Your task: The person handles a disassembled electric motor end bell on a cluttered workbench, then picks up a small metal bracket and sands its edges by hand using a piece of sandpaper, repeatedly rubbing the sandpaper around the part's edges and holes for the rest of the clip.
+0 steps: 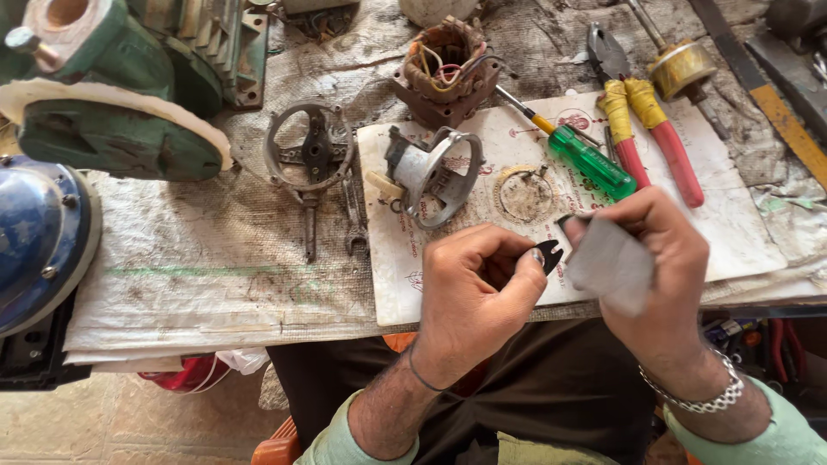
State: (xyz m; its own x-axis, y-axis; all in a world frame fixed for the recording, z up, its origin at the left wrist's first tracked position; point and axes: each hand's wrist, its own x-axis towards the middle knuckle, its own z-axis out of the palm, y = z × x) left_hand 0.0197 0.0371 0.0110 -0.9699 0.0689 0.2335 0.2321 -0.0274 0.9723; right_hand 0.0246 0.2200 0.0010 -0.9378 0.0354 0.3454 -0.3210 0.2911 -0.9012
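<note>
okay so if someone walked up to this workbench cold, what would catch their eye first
Probably the two hands at the bottom centre: the left hand pinches a small black notched part while the right hand holds a grey sheet against it. Behind them lie a green-handled screwdriver and yellow-and-red pliers.

Green-handled screwdriver, red-and-yellow pliers and wound stator lie on the bench.
</note>
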